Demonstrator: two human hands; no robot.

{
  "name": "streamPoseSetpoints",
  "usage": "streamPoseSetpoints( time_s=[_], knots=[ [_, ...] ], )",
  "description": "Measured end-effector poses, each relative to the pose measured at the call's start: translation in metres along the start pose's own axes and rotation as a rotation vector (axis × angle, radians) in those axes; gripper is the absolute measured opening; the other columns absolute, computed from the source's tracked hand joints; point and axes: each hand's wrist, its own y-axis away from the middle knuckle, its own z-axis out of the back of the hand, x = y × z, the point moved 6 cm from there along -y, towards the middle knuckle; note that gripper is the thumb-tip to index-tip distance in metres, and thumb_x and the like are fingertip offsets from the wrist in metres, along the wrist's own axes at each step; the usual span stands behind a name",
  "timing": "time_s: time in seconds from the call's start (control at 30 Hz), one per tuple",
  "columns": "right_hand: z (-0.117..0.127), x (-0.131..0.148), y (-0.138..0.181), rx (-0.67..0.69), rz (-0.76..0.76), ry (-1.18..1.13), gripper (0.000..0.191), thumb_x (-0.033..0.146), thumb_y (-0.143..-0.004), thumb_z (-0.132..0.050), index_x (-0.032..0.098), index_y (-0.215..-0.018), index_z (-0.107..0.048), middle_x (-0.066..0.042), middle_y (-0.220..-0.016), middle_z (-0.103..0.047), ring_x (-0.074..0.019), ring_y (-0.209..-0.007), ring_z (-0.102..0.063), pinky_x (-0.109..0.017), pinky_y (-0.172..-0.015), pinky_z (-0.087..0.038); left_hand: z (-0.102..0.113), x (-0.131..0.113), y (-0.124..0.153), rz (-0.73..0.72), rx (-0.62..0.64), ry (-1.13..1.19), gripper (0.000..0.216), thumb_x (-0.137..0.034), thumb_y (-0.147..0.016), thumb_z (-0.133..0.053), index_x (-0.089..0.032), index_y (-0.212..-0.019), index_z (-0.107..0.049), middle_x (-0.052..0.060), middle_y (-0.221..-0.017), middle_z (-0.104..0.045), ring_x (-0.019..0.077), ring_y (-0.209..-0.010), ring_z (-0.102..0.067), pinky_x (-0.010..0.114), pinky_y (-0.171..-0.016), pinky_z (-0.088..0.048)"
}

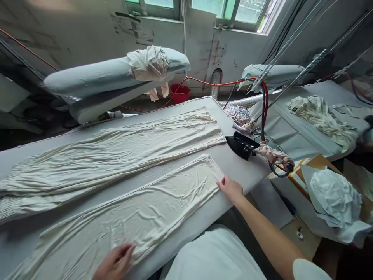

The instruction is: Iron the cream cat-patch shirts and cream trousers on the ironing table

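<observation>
A long cream garment leg (157, 206) lies flat along the near side of a padded ironing table, with wrinkles across its middle. My right hand (231, 189) pinches the near corner of its hem between thumb and fingertips. Further left, my left hand (113, 262) is at the near edge of the same cloth, fingers curled and closed on it; it is slightly blurred and cut off by the frame. Behind it lies a second long cream garment piece (116, 155), creased lengthwise and gathered at its left end. A black iron (241, 146) with a cloth-wrapped handle rests right of both.
Red and black hoses (264, 112) rise from the iron. Padded arms (90, 76) stand behind the ironing table (247, 171). A bundle of cords (237, 114), a red bucket (180, 94), crumpled cream clothes (323, 116) and a box with white cloth (335, 194) are around it.
</observation>
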Motion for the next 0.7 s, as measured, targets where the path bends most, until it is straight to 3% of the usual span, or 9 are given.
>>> streamPoseSetpoints(
  time_s=[0.1,0.17,0.23,0.33,0.43,0.5,0.63,0.7],
  knots=[
    [0.009,0.0,-0.011,0.058,0.074,0.039,0.031,0.046,-0.088,-0.064,0.021,-0.105,-0.064,-0.012,-0.102,-0.073,-0.0297,-0.101,-0.069,-0.037,-0.085,-0.046,-0.043,-0.026,-0.013,-0.079,0.061,0.027,0.043,-0.069,-0.088,-0.057,-0.03,-0.081,-0.074,0.002,-0.084,-0.074,0.0232,-0.083,-0.07,0.035,-0.081,-0.058],
    [0.014,0.0,-0.019,0.073,0.106,-0.068,0.027,0.04,-0.079,-0.074,0.02,-0.093,-0.064,-0.013,-0.098,-0.074,-0.0329,-0.104,-0.068,-0.041,-0.089,-0.046,-0.055,-0.034,-0.014,-0.061,0.016,-0.006,0.04,-0.066,-0.085,-0.059,-0.03,-0.08,-0.074,0.004,-0.085,-0.075,0.025,-0.083,-0.07,0.037,-0.082,-0.056],
    [0.015,0.0,-0.024,0.105,0.107,-0.207,0.024,0.033,-0.071,-0.079,0.02,-0.074,-0.059,-0.012,-0.08,-0.071,-0.035,-0.1,-0.068,-0.043,-0.088,-0.047,-0.055,-0.036,-0.01,0.005,-0.038,-0.054,0.034,-0.062,-0.082,-0.061,-0.03,-0.081,-0.072,0.005,-0.085,-0.074,0.026,-0.082,-0.069,0.038,-0.081,-0.055],
    [0.021,0.013,-0.03,0.15,0.161,-0.365,0.025,0.024,-0.067,-0.076,0.021,-0.063,-0.052,-0.006,-0.057,-0.062,-0.0297,-0.08,-0.069,-0.038,-0.075,-0.05,-0.051,-0.037,-0.006,0.057,0.015,-0.106,0.029,-0.057,-0.079,-0.06,-0.03,-0.079,-0.07,0.004,-0.083,-0.072,0.0269,-0.083,-0.067,0.039,-0.08,-0.053],
    [0.042,0.03,-0.038,0.153,0.225,-0.565,0.012,0.026,-0.077,-0.064,0.021,-0.079,-0.053,-0.001,-0.061,-0.064,-0.0184,-0.06,-0.063,-0.028,-0.059,-0.048,-0.047,-0.046,-0.013,0.065,0.091,-0.129,0.027,-0.05,-0.081,-0.055,-0.028,-0.072,-0.067,0.004,-0.077,-0.069,0.0255,-0.079,-0.065,0.037,-0.077,-0.051],
    [0.057,0.033,-0.043,0.125,0.246,-0.675,0.015,0.031,-0.083,-0.057,0.022,-0.092,-0.05,-0.001,-0.069,-0.066,-0.0147,-0.056,-0.06,-0.026,-0.054,-0.046,-0.046,-0.059,-0.018,0.051,0.072,-0.11,0.026,-0.047,-0.083,-0.053,-0.027,-0.071,-0.064,0.004,-0.075,-0.067,0.0242,-0.078,-0.064,0.035,-0.077,-0.05],
    [0.05,0.002,-0.04,0.162,0.205,-0.745,0.038,0.039,-0.069,-0.07,0.023,-0.097,-0.051,-0.003,-0.07,-0.066,-0.0185,-0.056,-0.061,-0.03,-0.052,-0.048,-0.048,-0.083,-0.003,0.091,-0.092,-0.027,0.027,-0.046,-0.086,-0.054,-0.025,-0.074,-0.065,0.005,-0.081,-0.069,0.0242,-0.085,-0.064,0.034,-0.083,-0.049],
    [0.032,-0.031,-0.043,0.149,0.202,-0.549,0.037,0.042,-0.061,-0.077,0.025,-0.085,-0.054,-0.008,-0.069,-0.066,-0.0223,-0.057,-0.063,-0.037,-0.056,-0.049,-0.048,-0.068,0.019,0.272,-0.107,0.068,0.027,-0.049,-0.079,-0.064,-0.024,-0.069,-0.065,0.005,-0.077,-0.069,0.0237,-0.081,-0.064,0.033,-0.08,-0.049]
  ],
)
